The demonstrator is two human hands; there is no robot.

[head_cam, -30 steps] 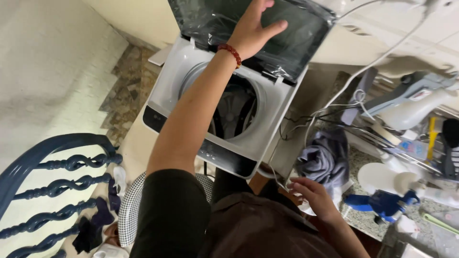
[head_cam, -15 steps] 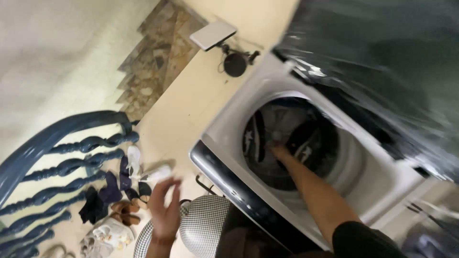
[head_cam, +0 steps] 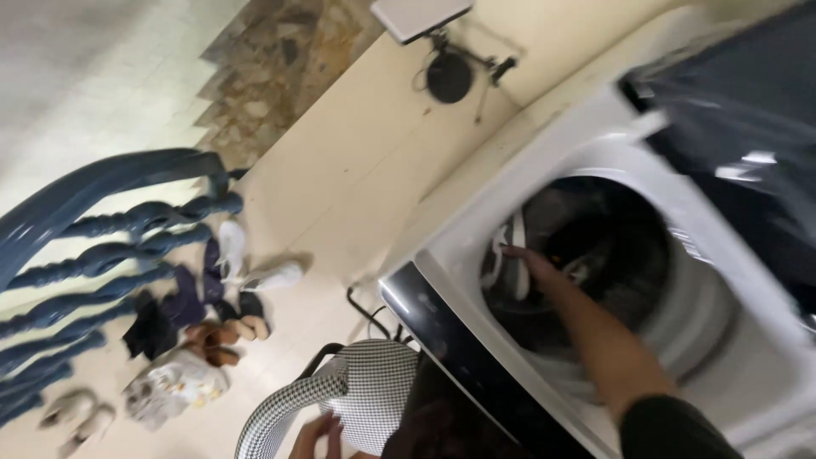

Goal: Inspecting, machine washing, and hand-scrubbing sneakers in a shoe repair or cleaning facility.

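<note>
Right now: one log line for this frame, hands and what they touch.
right hand: inside washer drum, on dark-and-white laundry | left hand: at checkered basket | washer lid: up | shoes: on floor

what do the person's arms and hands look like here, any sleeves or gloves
Both hands are bare, with no gloves. The right arm is bare from the hand up past the elbow, where a short dark sleeve begins at the picture's edge. The right hand shows no ring or band that can be made out. Only the fingers of the left hand show at the bottom, blurred.
</note>
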